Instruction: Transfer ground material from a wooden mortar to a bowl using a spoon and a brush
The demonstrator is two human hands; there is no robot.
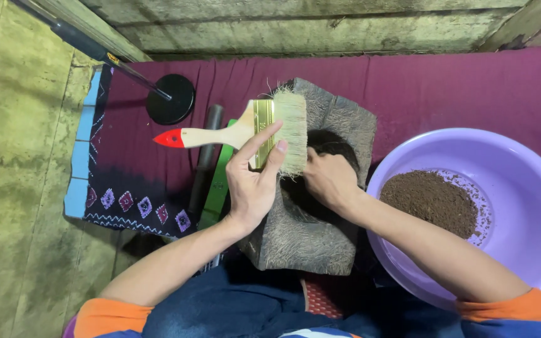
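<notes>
The left hand [252,184] pinches a light, stiff-handled brush [252,128] by its brass ferrule, over the stone mortar [320,188]. The right hand [328,180] reaches curled into the mortar's hollow (grip hidden). That mortar looks heavy and rough, best gripped by its sides.

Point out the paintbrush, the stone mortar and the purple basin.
paintbrush [269,133], head view, on its brass ferrule.
stone mortar [302,241], head view, on its rough near wall.
purple basin [521,181], head view, on its bare inner wall.
</notes>
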